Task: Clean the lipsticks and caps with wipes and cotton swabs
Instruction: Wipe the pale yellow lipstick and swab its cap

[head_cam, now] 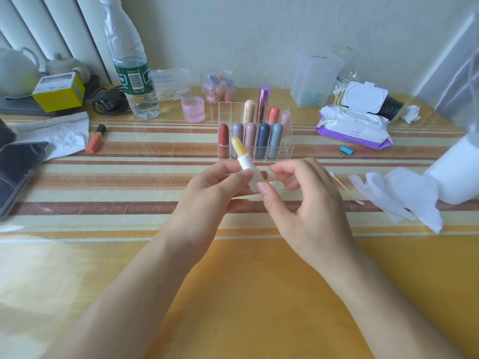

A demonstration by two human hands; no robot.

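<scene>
My left hand (215, 193) grips a white lipstick tube (247, 164) tilted up and left, its yellow stick (239, 149) wound out. My right hand (311, 203) pinches the tube's lower end between thumb and curled fingers. A small translucent round piece (277, 186) shows under those fingers; what it is I cannot tell. Behind the hands a clear organizer (287, 151) holds several capped lipsticks. An orange lipstick (95, 139) lies at the left. A cotton swab (344, 189) and a used wipe (404, 198) lie to the right. The purple wipes pack (352, 128) stands open.
A water bottle (132, 71), a pink jar (193, 108) and a glass jar of swabs (339, 92) line the back. A phone (18, 172) lies on crumpled paper at the left edge. A white roll (458, 172) and a blue clip (346, 150) sit at the right.
</scene>
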